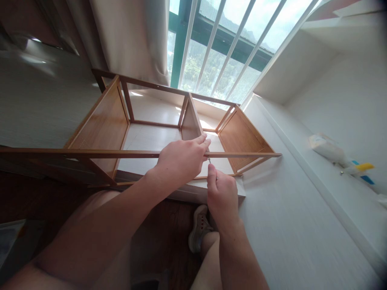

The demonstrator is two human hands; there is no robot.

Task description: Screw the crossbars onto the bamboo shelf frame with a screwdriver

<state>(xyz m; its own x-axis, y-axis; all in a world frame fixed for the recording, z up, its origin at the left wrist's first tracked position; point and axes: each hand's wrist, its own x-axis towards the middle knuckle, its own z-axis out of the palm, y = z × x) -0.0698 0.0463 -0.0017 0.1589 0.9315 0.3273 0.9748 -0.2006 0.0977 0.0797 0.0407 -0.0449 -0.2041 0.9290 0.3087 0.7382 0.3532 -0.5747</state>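
An unfinished-looking wooden cabinet frame (136, 154) has brown rails, two end panels and a middle divider panel (191, 117). My left hand (184, 159) is closed over the front rail where the divider meets it, its fingers pressed on the joint. Just below that joint, my right hand (222, 189) pinches a thin metal tool (209, 160). The tool points up at the underside of the rail. Most of it is hidden in my fist, so its exact kind does not show. The left end panel (102, 117) and right end panel (244, 137) stand upright in the frame.
The frame stands on a white ledge (145, 137) below a barred window (223, 48). A beige curtain (130, 40) hangs behind its left part. On the white surface at right lie a plastic bag (325, 147) and a yellow-and-blue object (364, 166). My shoe (199, 227) rests below.
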